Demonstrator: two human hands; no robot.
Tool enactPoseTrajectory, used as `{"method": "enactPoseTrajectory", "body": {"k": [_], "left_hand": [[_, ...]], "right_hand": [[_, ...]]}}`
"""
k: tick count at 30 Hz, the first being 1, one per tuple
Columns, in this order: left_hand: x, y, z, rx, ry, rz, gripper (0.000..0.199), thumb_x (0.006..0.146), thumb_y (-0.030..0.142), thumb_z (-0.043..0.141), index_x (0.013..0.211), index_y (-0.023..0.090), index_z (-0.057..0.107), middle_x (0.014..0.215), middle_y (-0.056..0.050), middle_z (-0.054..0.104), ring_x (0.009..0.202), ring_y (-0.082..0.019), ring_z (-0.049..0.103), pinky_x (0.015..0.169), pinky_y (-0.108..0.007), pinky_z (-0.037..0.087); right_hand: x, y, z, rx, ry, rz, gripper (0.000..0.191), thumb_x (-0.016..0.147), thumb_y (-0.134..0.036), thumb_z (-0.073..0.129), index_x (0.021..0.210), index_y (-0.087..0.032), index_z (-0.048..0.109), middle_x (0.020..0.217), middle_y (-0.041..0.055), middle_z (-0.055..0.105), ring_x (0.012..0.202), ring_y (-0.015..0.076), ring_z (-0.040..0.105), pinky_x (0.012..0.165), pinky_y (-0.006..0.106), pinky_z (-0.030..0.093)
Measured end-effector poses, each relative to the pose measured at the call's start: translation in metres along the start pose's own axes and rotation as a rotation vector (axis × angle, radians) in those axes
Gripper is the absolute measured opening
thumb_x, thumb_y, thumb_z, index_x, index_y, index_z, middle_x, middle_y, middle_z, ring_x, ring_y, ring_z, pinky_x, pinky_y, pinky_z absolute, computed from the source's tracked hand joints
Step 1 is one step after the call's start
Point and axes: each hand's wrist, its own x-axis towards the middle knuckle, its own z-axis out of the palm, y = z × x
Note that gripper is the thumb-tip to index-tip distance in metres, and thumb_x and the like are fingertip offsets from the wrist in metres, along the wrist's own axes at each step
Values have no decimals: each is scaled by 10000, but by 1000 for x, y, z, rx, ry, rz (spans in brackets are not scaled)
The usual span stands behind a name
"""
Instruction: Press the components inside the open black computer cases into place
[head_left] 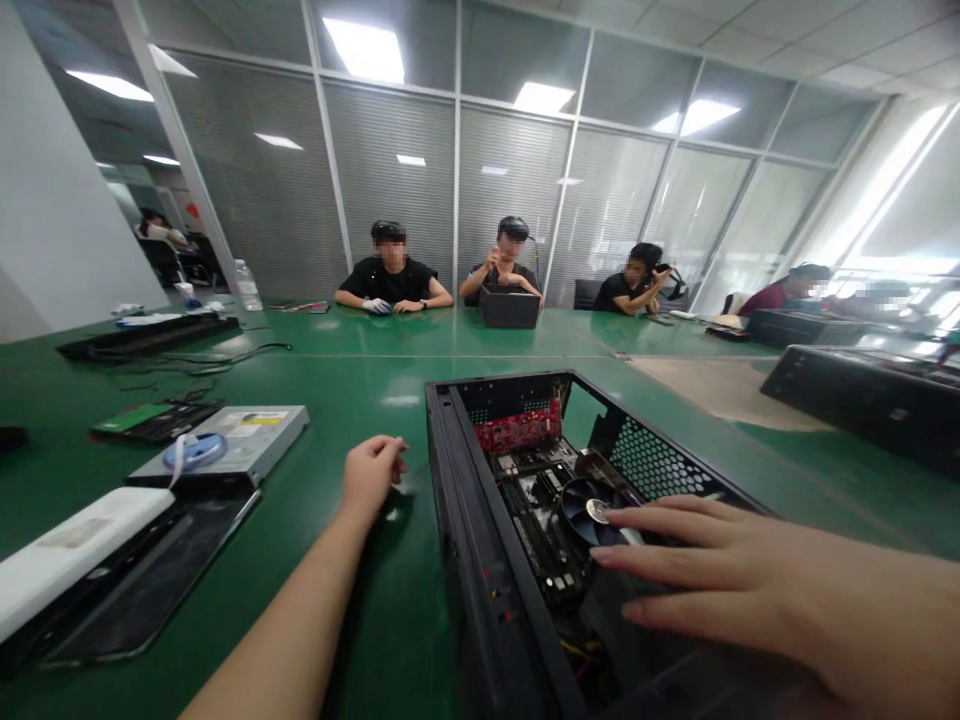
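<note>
An open black computer case lies in front of me with its inside exposed. In it are a black cooling fan with a silver hub, a red circuit card at the far end, and dark memory slots. My right hand is over the case, fingers stretched and apart, fingertips at the fan; whether they touch it I cannot tell. A small pale piece shows between those fingers. My left hand rests by the case's left side, fingers curled together; what they may hold is hidden.
On the left lie a silver optical drive with a blue roll on it, a white power strip, a dark panel and a green circuit board. Several people sit across the green table. Another case stands right.
</note>
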Motion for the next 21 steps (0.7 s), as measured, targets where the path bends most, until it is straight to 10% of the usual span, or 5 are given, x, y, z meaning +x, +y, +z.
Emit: {"method": "enactPoseTrajectory", "body": {"k": [6,13,17,21], "left_hand": [[13,-10,-33,-200,531,-102,241,739,420,518,741,185,572,500,49,498,432,-118,459,445,-230,373],[-1,-3,-29,206,243,101,295,830,433,495,694,202,618,499,31,545,534,-151,543,595,-259,403],[-2,-7,-24,228,166,137,306,854,434,482,698,208,619,506,34,551,547,-153,546,602,-256,392],[-1,-8,-20,254,108,150,305,852,431,494,701,204,629,509,33,556,554,-154,551,598,-255,383]], "right_hand": [[120,89,-30,-179,-82,-39,812,729,-369,782,1463,-315,438,1593,68,298,1436,338,299,1139,514,279],[279,180,11,-382,580,377,455,891,-164,532,1344,-129,528,1421,208,506,1271,306,488,1040,507,292],[289,159,59,-303,544,246,330,887,-230,559,1206,-158,604,1348,166,576,1179,275,554,1039,477,278],[242,134,89,-278,561,181,372,896,-312,551,1240,-173,569,1348,156,575,1170,275,555,1039,468,287]]}}
